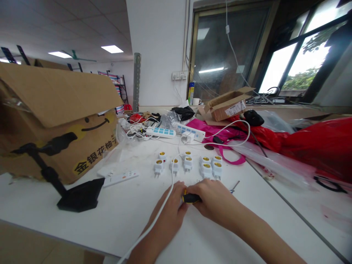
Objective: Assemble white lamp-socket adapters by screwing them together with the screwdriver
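My right hand (213,196) is closed round a black and yellow handle, which looks like a screwdriver (191,198). Just beside it, my left hand (173,207) has its fingers curled in against the tool's front end. Whatever those left fingers pinch is hidden by both hands. Beyond them stand white plug-in lamp sockets (187,164) in loose groups, several of them, with gold-coloured insides and metal pins. A thin metal tool (234,186) lies right of my right hand. A white cable (165,205) passes over my left forearm.
A large cardboard box (96,146) and a black stand (79,196) occupy the left side, near a white power strip (121,179). Farther back are more power strips (161,132), tangled cables and a small open box (227,106). Red plastic bags (319,146) cover the right.
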{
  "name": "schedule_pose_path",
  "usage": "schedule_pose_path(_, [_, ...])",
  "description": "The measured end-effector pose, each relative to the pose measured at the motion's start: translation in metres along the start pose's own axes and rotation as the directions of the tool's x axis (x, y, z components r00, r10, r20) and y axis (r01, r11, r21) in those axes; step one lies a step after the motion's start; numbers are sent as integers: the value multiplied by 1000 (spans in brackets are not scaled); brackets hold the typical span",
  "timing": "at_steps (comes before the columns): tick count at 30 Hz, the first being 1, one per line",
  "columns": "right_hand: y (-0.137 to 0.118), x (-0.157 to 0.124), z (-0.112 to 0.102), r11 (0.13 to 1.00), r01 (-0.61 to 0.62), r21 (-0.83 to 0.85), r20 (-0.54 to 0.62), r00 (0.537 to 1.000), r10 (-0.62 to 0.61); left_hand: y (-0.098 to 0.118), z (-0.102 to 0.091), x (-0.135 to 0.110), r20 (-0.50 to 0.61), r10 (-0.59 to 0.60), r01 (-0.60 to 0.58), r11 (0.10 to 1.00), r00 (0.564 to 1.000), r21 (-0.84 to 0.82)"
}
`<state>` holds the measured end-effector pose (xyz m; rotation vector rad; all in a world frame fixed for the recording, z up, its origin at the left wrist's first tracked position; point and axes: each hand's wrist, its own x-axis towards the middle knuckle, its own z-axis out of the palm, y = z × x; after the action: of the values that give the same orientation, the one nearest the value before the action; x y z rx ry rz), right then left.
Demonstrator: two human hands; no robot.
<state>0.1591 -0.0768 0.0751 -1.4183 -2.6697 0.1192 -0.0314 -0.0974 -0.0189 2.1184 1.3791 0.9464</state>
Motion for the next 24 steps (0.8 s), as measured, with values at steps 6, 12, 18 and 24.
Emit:
schedule_pose_path(6, [0,-13,0,995,47,85,-69,997,-42,0,1,-1,-20,-17,16,1000,1000,-12])
schedule_pose_path(12, [0,-45,-4,943,191,273,-338,937,-92,3,0,-1,-34,-5,5,1000,999,1])
schedule_pose_path(18, [23,-43,-22,814,251,524,-640,746,182,-1,5,0,-49,40,-37,998,998,57])
schedule_pose_path(24, [65,-9,-13,619,296,728,-650,587,483,12,-6,-23,-157,257,-221,951,954,217])
